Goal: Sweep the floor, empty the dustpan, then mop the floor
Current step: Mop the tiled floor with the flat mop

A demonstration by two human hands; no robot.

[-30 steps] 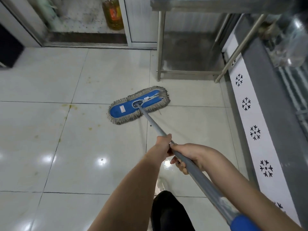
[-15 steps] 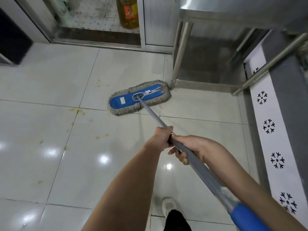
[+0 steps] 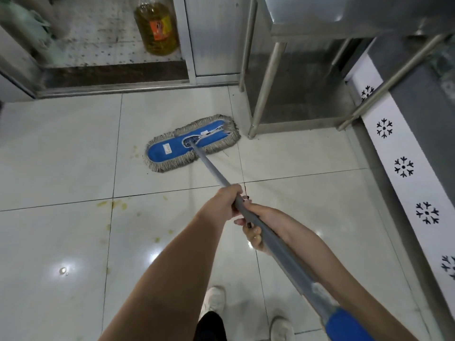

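A flat mop with a blue pad and grey fringe (image 3: 192,143) lies on the glossy white tile floor (image 3: 61,156), its right end close to a steel table leg. Its grey handle (image 3: 214,171) runs down toward me and ends in a blue grip at the lower right. My left hand (image 3: 225,201) grips the handle higher up. My right hand (image 3: 261,225) holds the handle just below, fingers curled under it. Yellowish stains (image 3: 113,204) spot the tiles to the left of my arms.
A steel table with legs (image 3: 264,87) stands at the back right. A large bottle of yellow oil (image 3: 156,28) sits in an open low cabinet at the back. A white panel with snowflake marks (image 3: 403,168) lines the right side. My shoes (image 3: 214,300) show below.
The view has come closer to the cabinet and the steel table. The mop head now lies beside the table leg, a little further from the stains. Both hands keep their hold.
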